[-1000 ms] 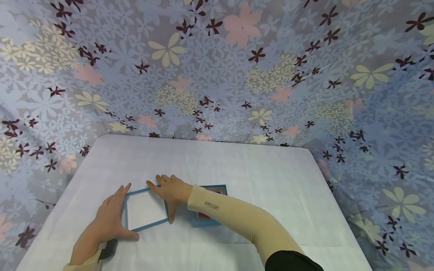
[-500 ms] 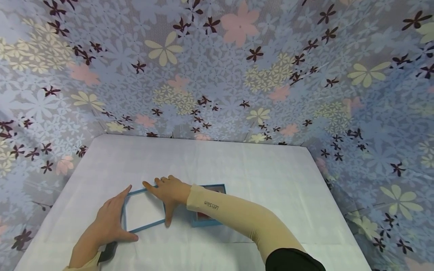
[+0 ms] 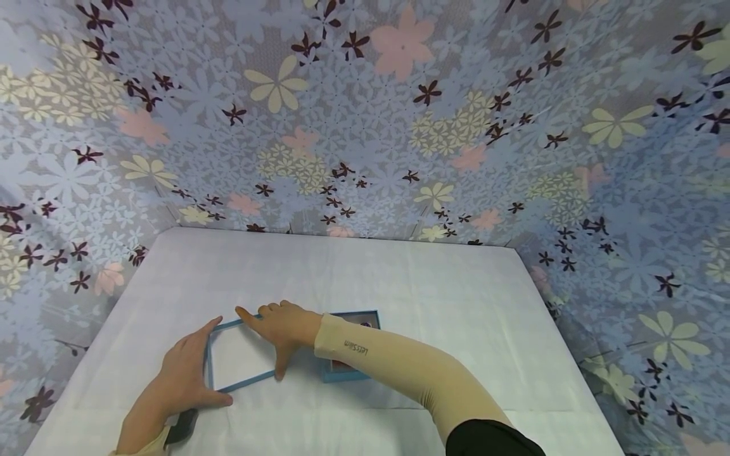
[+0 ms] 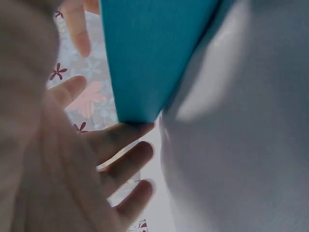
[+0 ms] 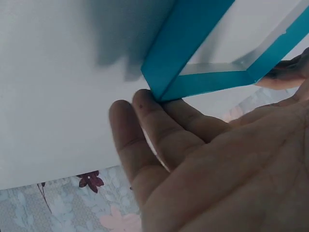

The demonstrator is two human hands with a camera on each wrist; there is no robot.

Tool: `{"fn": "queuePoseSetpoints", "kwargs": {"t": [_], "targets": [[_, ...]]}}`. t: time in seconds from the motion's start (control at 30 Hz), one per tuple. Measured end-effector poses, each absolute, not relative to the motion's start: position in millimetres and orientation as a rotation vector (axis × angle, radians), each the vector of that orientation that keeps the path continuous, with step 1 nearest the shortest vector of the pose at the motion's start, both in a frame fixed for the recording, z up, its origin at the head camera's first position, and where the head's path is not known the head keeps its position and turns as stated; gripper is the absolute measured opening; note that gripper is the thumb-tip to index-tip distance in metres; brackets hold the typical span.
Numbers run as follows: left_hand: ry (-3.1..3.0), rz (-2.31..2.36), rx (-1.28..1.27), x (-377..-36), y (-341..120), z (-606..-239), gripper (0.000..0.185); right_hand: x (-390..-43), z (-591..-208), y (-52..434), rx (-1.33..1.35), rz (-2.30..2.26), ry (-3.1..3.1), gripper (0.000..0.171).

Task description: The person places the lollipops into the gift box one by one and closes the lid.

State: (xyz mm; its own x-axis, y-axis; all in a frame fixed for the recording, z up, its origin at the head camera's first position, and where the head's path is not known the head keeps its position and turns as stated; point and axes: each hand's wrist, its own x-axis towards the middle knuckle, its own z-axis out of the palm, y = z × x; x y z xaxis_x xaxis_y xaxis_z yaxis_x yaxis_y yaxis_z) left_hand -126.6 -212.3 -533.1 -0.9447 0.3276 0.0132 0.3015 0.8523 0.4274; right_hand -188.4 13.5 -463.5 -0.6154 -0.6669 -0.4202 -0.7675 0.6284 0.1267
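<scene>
1. A blue lid lies on the white table, in the near left part. Its open side faces up, so the white inside shows with a thin blue rim around it.
2. The lid looks almost square, so no side is clearly the long one. It is turned a little, with one corner pointing to the far left and one to the near right.
3. The left hand rests flat against the left side of the lid. Its fingers are straight and spread. The thumb lies along the near edge of the lid. It does not curl around anything.
4. The right hand reaches across from the right and touches the far right side of the lid. Its fingers are straight and close together, with the tips at a blue corner. The thumb points down along the right edge of the lid.
5. A blue box sits just to the right of the lid. The right arm in its tan sleeve covers most of it, so what is inside is hard to make out.
6. A dark thing sits at the left wrist, cut off by the picture edge. I cannot tell what it is.
7. A flower curtain hangs behind the table and at both sides.
</scene>
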Motion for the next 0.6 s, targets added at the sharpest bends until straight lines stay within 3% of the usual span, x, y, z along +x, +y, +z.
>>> {"fn": "queuePoseSetpoints", "kwargs": {"t": [0.27,0.43,0.6], "targets": [[3.091,0.797,0.528,-127,-207,-523,0.139,-193,-450,39,-1.279,0.198,2.626,0.152],[3.148,1.025,0.714,-129,-191,-509,0.137,-184,-426,72,-1.306,-0.027,2.709,0.152],[3.058,1.218,0.989,-136,-160,-488,0.136,-160,-415,122,-1.151,-0.404,2.785,0.150]]}}
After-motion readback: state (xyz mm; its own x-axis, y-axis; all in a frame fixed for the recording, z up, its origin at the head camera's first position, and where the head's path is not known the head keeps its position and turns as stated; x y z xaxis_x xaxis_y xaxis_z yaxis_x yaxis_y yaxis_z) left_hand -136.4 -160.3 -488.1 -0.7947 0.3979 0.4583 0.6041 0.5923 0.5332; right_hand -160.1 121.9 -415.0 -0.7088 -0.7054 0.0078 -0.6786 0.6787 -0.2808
